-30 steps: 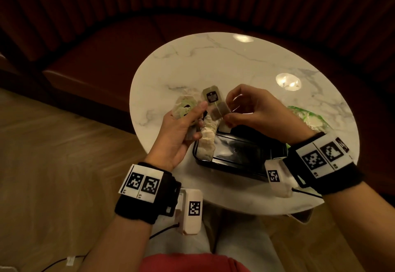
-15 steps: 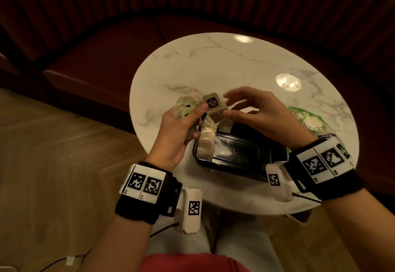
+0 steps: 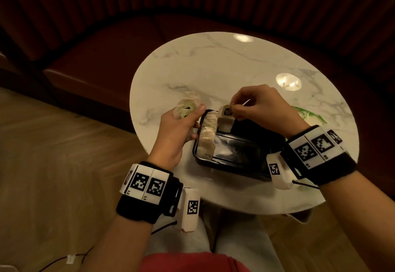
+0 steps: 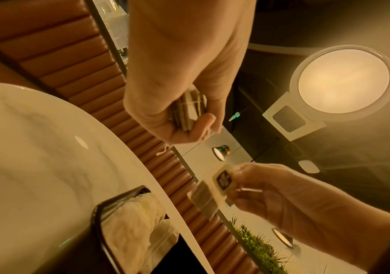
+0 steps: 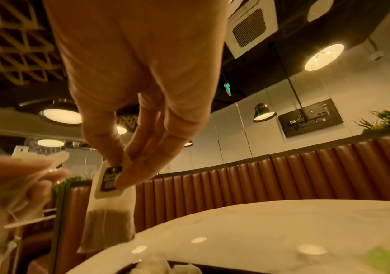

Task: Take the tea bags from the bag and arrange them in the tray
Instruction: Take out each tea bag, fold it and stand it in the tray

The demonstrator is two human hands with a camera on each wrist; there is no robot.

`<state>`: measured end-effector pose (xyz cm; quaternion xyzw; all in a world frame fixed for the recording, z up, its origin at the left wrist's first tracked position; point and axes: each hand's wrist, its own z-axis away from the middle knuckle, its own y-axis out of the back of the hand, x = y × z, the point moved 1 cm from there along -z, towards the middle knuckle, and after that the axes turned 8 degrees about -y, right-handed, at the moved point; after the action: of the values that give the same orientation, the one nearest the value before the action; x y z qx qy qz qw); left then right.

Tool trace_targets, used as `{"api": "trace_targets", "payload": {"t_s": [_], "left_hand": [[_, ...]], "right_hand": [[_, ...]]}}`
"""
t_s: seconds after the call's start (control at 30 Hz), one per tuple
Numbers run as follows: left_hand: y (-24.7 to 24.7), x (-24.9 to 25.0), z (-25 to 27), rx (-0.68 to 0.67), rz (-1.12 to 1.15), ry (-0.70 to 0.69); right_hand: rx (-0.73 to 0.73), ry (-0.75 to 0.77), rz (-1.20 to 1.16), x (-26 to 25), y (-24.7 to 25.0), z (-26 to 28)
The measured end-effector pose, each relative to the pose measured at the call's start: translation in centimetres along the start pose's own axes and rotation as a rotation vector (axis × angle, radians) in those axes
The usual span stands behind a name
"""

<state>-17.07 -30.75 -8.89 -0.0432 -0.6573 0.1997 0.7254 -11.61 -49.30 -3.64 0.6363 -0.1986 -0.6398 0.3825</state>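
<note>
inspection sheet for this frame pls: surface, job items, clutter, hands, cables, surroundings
Surface: round white marble table, glossy, with lamp reflections.
Job's things: black tray at the near edge, a row of tea bags along its left side; one tea bag hangs over the tray's far left corner; green-and-clear bag lies right of the tray, partly hidden.
Clutter: nothing seen.
Grippers: right hand pinches the hanging tea bag by its tag; left hand grips a bundle of tea bags.
Cables: thin black cables run from both wrist units; one shows near the floor.
Surroundings: curved brown padded bench, wood floor, ceiling lamps in the wrist views.
</note>
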Motion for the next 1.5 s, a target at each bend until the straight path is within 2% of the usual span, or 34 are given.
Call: {"api": "trace_targets", "payload": {"t_s": [0.27,0.47,0.57,0.73,1.23,1.3,1.4,1.5], "left_hand": [[0.2,-0.2,0.0,0.027,0.026,0.041],[0.6,-0.4,-0.2,0.054,0.041,0.063],[0.7,-0.4,-0.3,0.053,0.035,0.071],[0.8,-0.4,-0.3,0.058,0.022,0.084],[0.4,-0.3,-0.1,-0.062,0.084,0.272],[0.4,-0.4,-0.2,-0.074,0.107,0.295],[0.6,-0.6,-0.3,-0.073,0.131,0.315],[0.6,-0.7,-0.4,-0.073,0.144,0.325]], "right_hand": [[-0.026,-0.163,0.094,3.6,-2.4,-2.8],[-0.050,-0.261,0.060,5.0,-3.8,-3.8],[-0.031,-0.265,0.064,5.0,-4.3,-4.1],[0.023,-0.244,0.200,5.3,-4.4,-4.7],[0.059,-0.225,0.078,4.0,-2.8,-3.9],[0.025,-0.283,0.133,4.0,-2.5,-3.7],[-0.130,-0.406,0.320,4.5,-2.8,-3.5],[-0.232,-0.440,0.494,4.7,-3.5,-3.4]]}}
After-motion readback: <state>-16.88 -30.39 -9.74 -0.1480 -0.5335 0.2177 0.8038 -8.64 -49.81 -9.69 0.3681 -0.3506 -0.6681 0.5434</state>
